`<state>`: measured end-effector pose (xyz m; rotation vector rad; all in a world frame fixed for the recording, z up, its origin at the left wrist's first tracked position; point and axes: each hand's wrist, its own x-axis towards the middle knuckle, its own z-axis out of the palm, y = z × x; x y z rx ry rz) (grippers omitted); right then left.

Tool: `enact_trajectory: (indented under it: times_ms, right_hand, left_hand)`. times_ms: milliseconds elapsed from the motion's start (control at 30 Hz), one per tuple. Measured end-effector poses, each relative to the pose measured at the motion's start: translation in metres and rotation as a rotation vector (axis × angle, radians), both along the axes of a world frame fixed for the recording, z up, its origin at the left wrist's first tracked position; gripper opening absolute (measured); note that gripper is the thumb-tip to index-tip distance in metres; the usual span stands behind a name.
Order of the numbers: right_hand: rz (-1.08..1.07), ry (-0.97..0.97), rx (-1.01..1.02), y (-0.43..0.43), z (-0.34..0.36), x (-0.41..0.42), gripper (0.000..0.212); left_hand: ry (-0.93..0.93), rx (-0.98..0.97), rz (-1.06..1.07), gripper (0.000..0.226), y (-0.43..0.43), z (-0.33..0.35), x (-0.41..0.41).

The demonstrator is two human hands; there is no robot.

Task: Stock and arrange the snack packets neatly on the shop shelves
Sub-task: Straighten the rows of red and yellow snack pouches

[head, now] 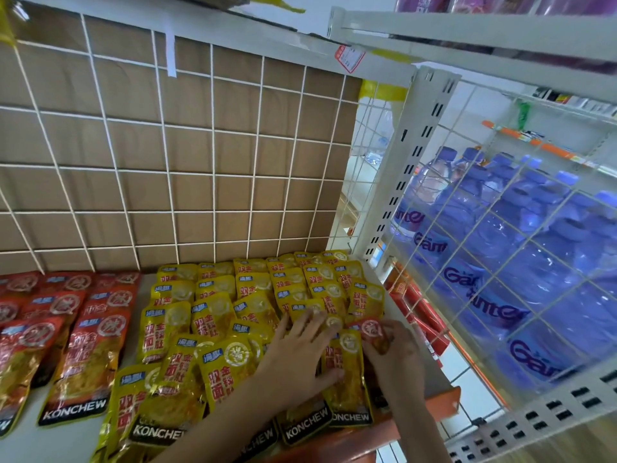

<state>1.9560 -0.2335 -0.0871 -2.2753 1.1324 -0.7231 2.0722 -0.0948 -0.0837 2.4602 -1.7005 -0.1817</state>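
The left hand (300, 355), at lower centre of the frame, lies flat with fingers spread, pressing down on the yellow packets (213, 315) that fill the right half of the shelf (50, 442). Just right of it, the right hand (394, 352) pinches a lone red packet (372, 330) lying among the yellows near the shelf's right edge. The red rows (96, 332) lie at lower left. The step in hand looks like pulling out a misplaced packet. Next, it probably needs lifting clear without dragging its neighbours, then carrying left to its own kind.
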Motion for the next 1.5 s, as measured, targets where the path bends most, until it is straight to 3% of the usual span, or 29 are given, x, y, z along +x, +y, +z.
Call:
enact_trajectory:
  times_ms: [167,400,567,700,933,1100,1133,1233,1267,1400,1500]
  right_hand:
    - [-0.055,-0.104,0.108,-0.001,0.007,-0.005,0.053]
    - [-0.102,-0.303,0.105,-0.015,0.032,-0.018,0.038]
    - [0.034,-0.382,0.112,-0.011,0.051,-0.02,0.026]
    - [0.136,-0.437,0.185,-0.004,0.059,-0.015,0.02]
    - [0.223,-0.479,0.348,0.012,0.053,0.0,0.017]
    - [0.268,-0.486,0.395,0.028,0.052,0.014,0.017]
    - [0.272,-0.487,0.422,0.033,0.053,0.018,0.021]
    - [0.296,-0.471,0.463,0.047,0.05,0.028,0.067]
    - [0.31,-0.456,0.479,0.052,0.049,0.031,0.068]
    - [0.38,-0.396,0.555,0.071,0.051,0.046,0.018]
    - [0.423,-0.345,0.583,0.09,0.052,0.057,0.024]
  left_hand:
    - [0.006,-0.005,0.01,0.082,0.0,0.001,-0.001]
    - [0.004,-0.001,0.014,0.079,0.001,0.004,-0.002]
    - [0.034,-0.089,0.052,0.083,0.006,0.018,-0.005]
    - [0.064,-0.17,0.138,0.062,0.023,0.033,-0.003]
    - [0.101,-0.309,0.398,0.081,0.097,0.035,0.026]
    - [0.059,-0.402,0.561,0.071,0.164,0.03,0.042]
    - [0.054,-0.394,0.592,0.072,0.177,0.029,0.044]
    - [0.014,-0.385,0.662,0.075,0.214,0.028,0.045]
    - [0.005,-0.375,0.697,0.077,0.226,0.027,0.045]
    - [-0.01,-0.381,0.798,0.072,0.267,0.028,0.044]
    - [-0.005,-0.386,0.9,0.072,0.296,0.029,0.043]
